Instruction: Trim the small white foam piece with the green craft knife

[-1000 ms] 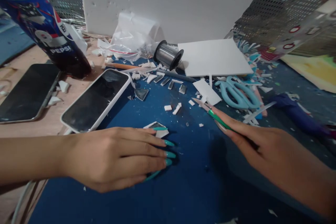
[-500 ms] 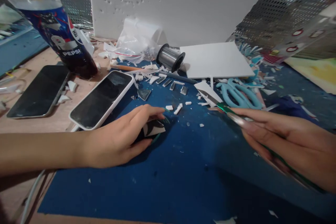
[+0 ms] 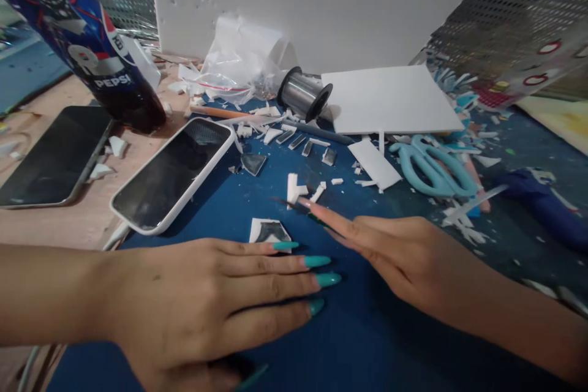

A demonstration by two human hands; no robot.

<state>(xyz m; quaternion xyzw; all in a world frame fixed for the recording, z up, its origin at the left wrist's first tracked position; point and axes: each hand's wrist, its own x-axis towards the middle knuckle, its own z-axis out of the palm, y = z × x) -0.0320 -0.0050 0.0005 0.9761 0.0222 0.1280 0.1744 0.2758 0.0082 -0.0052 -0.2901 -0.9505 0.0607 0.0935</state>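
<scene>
i see the left hand (image 3: 197,300) hiding the near edge of the foam piece (image 3: 269,231). most of the knife (image 3: 294,205) lies under the right hand (image 3: 395,251); only a blurred dark tip shows, and i cannot tell the grip. the top and left edges cut off the bottle (image 3: 87,49). the left edge clips the black phone (image 3: 50,156). the small white scraps (image 3: 298,187) are too small to identify.

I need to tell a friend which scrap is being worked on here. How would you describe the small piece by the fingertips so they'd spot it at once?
Start at the blue cutting mat. Go to its middle, just beyond the teal-nailed fingertips of the left hand and right of the white-cased phone. There lies the small cut piece: unlike the plain white foam scraps around it, it has a white border around a dark, shiny face.
</scene>
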